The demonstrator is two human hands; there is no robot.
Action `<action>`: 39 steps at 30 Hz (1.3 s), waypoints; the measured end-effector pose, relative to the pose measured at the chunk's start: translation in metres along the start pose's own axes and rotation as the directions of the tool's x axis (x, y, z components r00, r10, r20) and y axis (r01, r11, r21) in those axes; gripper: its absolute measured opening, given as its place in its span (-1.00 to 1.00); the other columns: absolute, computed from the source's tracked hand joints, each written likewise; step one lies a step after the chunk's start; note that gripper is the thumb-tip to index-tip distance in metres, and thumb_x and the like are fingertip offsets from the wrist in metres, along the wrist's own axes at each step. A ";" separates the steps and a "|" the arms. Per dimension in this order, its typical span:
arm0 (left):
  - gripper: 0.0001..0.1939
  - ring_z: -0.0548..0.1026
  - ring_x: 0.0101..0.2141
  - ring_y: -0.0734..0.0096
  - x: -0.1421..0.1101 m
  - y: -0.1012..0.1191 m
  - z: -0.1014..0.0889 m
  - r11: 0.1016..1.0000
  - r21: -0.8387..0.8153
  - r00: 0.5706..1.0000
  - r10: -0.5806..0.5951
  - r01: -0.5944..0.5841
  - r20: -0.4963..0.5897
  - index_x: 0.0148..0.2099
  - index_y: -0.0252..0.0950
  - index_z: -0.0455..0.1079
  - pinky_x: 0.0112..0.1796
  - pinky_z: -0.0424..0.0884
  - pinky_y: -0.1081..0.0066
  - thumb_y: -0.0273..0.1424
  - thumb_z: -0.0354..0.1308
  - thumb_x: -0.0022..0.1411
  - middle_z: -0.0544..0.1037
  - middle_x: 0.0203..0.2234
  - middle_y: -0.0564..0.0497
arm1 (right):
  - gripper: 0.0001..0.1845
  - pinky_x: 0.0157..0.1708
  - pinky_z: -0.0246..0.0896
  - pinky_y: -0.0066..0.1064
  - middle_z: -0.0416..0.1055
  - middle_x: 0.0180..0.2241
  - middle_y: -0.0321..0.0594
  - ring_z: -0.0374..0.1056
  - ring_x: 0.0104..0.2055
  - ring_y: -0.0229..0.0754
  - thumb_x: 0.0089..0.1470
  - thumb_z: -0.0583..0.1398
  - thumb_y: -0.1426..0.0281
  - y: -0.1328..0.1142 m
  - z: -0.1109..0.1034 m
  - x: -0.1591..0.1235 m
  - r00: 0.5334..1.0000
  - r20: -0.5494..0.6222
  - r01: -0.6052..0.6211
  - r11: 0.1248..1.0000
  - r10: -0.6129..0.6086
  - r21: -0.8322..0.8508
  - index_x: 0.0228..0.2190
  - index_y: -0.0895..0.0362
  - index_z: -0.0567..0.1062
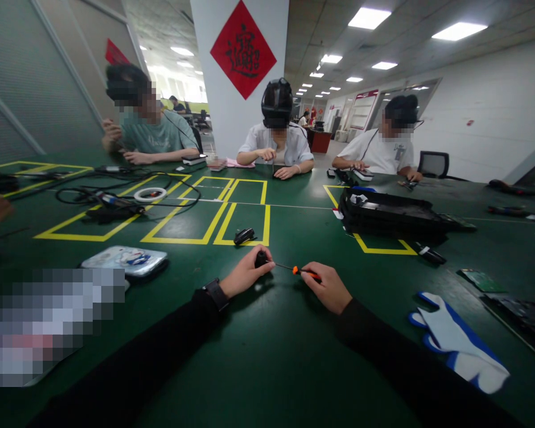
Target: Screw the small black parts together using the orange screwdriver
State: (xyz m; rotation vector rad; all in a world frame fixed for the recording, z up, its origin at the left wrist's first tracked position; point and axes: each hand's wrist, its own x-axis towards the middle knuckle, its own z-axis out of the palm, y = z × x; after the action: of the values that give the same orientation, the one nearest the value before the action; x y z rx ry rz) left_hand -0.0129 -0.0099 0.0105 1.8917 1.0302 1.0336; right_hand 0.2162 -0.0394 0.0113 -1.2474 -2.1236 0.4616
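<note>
Fingers, head view: the left hand's (245, 274) pinch a small black object (261, 259); the right hand's (327, 286) grip a screwdriver (296, 270), shaft pointing left toward it, above the table (267, 362). Right, a black tray (383, 224) containing a white piece (359, 200). Forearms converge forward.

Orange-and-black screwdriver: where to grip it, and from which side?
I'd take the screwdriver by its handle, coming from the right, as the right hand does. The handle is thicker than the thin shaft, which points left to the black part in the left hand, so that side looks blocked.
</note>
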 end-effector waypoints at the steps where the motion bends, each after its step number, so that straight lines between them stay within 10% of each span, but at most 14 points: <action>1: -0.80 0.33 -0.37 0.44 0.000 0.000 0.000 1.000 0.000 1.000 -0.003 0.003 -0.002 -0.25 -0.29 0.24 -0.29 0.27 0.41 -0.28 0.06 0.12 0.37 -0.39 0.04 | -0.80 -0.29 0.15 -0.35 0.37 -0.36 -0.19 0.26 -0.32 -0.20 0.09 0.05 0.34 0.000 -0.001 0.000 1.000 0.007 -0.001 1.000 0.001 -0.015 -0.33 0.15 0.43; 39: -0.83 0.33 -0.35 0.43 0.001 -0.004 -0.001 1.000 -0.019 1.000 -0.010 0.010 -0.002 -0.26 -0.29 0.24 -0.27 0.27 0.39 -0.32 0.06 0.11 0.36 -0.39 0.04 | -0.82 -0.25 0.14 -0.34 0.29 -0.29 -0.20 0.21 -0.26 -0.19 -0.02 0.17 0.43 0.009 0.003 0.002 1.000 0.012 0.020 1.000 -0.020 0.018 -0.30 0.13 0.33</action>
State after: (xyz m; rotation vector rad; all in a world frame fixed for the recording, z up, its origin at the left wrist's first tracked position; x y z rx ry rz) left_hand -0.0145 -0.0074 0.0074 1.8684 1.0267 1.0364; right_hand 0.2196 -0.0336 0.0049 -1.2152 -2.1354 0.4800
